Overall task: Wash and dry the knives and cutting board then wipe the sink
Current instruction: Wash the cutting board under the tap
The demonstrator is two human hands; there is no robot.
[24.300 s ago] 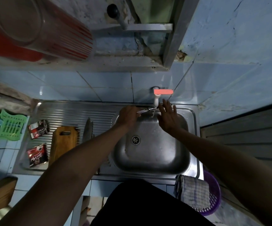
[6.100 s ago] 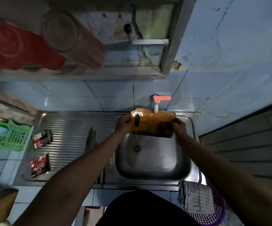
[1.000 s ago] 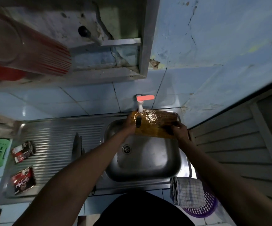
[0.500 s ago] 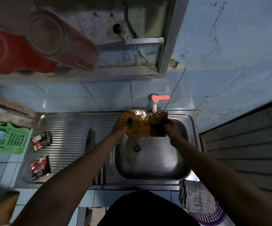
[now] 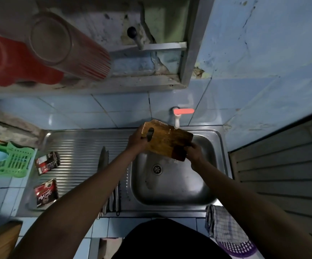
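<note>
Bare forearms, no sleeves visible; dark garment [image 5: 170, 240] on torso.

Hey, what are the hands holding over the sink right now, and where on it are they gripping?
Both hold the wet wooden cutting board under the tap: the left hand grips the end with the handle slot, the right hand grips the opposite end.
</note>
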